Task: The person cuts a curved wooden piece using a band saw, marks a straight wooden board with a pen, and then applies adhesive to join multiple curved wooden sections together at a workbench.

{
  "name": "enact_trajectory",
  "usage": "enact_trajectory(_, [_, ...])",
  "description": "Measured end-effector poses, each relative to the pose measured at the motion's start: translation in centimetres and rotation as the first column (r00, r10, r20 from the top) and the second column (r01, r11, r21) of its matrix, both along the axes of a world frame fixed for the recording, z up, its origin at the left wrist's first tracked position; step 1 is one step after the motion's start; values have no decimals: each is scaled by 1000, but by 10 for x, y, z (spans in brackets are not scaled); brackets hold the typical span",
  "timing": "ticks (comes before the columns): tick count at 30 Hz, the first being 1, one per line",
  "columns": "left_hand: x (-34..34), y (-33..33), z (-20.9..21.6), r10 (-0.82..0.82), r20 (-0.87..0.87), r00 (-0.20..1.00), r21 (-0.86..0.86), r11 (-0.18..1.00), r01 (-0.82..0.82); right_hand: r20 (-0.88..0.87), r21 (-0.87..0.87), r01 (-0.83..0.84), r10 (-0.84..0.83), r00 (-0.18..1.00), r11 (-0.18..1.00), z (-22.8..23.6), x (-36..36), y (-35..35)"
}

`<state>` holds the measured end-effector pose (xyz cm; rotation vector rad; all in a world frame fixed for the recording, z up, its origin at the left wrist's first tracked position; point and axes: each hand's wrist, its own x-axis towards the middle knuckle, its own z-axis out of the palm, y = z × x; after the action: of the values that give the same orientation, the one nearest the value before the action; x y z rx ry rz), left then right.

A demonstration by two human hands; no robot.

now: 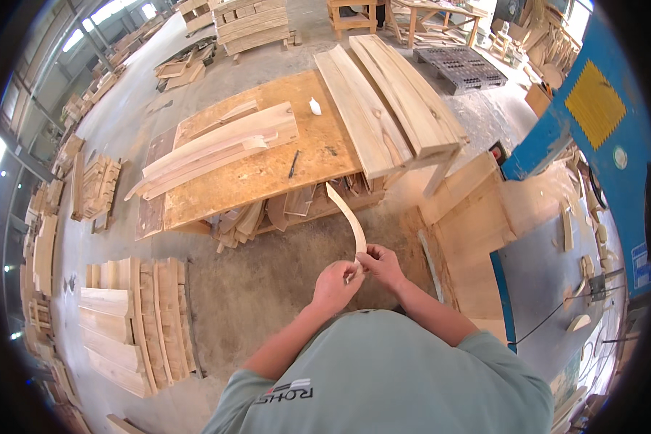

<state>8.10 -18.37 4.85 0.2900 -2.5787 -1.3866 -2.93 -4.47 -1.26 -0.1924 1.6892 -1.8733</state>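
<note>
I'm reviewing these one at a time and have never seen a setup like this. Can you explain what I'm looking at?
There is no robot here: a person works bare-handed. The single picture comes from a wide fisheye camera on the person's head, looking down, so straight edges bend near the rim. The left hand and right hand meet at the near end of a curved wooden strip, holding it. On the wooden table ahead lie thin boards, a small white bottle and a slim dark tool.
</note>
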Motion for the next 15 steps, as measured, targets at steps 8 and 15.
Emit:
enact_trajectory(8, [33, -132, -58, 367, 187, 911, 165, 903, -398, -112, 238, -42, 71, 991, 970, -32, -195, -151])
enact_trajectory(15, [-9, -254, -74, 636, 244, 732, 185, 711, -679, -233, 393, -140, 246, 941, 909, -28, -388, -350])
